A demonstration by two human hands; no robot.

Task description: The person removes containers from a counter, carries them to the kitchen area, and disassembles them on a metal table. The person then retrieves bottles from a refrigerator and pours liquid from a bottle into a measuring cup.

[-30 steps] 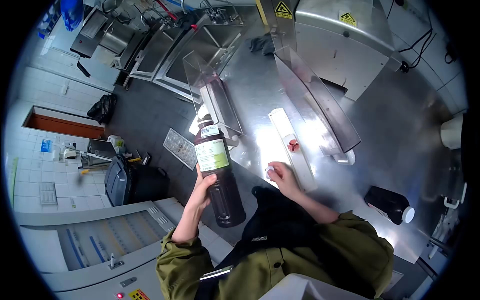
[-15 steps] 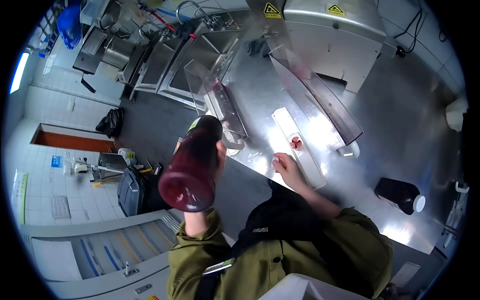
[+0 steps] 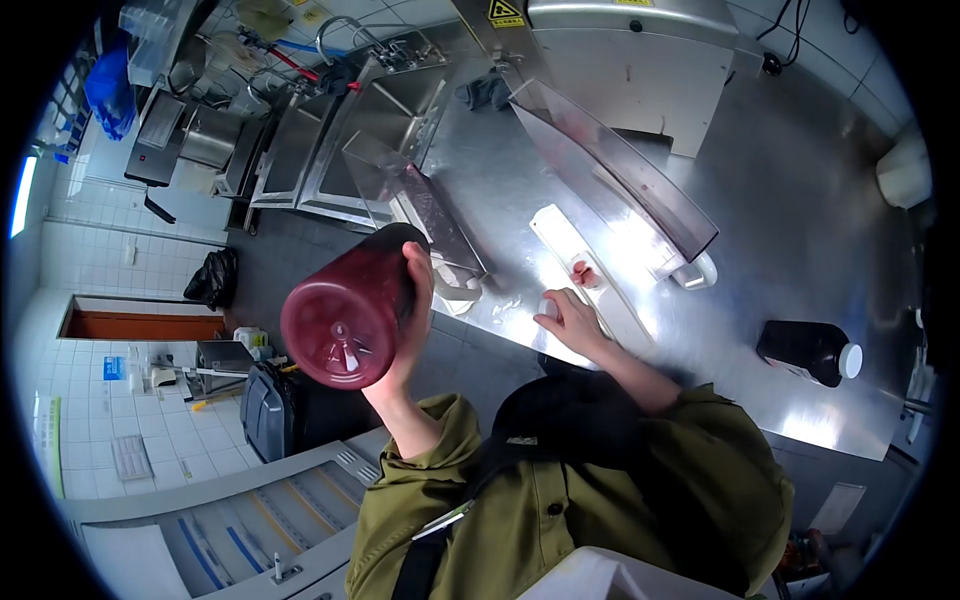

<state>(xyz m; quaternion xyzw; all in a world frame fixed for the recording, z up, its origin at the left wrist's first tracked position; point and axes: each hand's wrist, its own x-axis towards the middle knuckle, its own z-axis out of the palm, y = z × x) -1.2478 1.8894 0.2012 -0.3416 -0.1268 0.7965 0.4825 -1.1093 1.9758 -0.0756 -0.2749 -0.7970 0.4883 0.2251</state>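
Bottle against left fingers.

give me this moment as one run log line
left hand: holds dark red bottle, base toward camera | right hand: holds small white cap | steel counter: capped dark jug on its side

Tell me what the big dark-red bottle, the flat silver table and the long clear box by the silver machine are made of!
The big dark-red bottle looks like smooth, glossy plastic: light glows through its base, though it could be glass.
The flat silver table looks like steel, with blurry shine.
The long clear box seems hard plastic, with see-through walls.
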